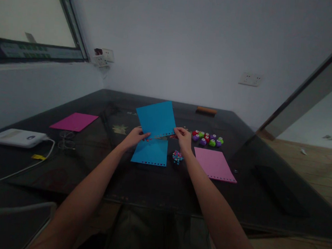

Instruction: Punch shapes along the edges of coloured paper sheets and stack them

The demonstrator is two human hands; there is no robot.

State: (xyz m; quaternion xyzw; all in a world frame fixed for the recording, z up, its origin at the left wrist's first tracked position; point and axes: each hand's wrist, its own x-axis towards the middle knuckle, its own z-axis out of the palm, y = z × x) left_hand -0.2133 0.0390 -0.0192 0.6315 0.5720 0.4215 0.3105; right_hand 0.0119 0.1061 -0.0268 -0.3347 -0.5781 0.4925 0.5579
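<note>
A blue paper sheet (156, 118) is held up and tilted above the table, with a row of punched holes along its lower edge. My left hand (135, 136) pinches its lower left corner, and my right hand (183, 137) grips the lower right corner. Below it lies a second blue sheet (152, 150), with holes along its near edge and its far part hidden by the raised sheet. Beside my right wrist is a small pile of multicoloured paper bits (177, 157). Just beyond that hand sit several small red, green and purple pieces with eye-like dots (207, 138).
To the right lies a light pink sheet (215, 164) with a holed near edge. A magenta sheet (74, 122), eyeglasses (67, 139) and a white device (18, 137) with a cable are at left. An orange-brown bar (206, 111) lies by the wall; a dark flat object (280, 189) is far right.
</note>
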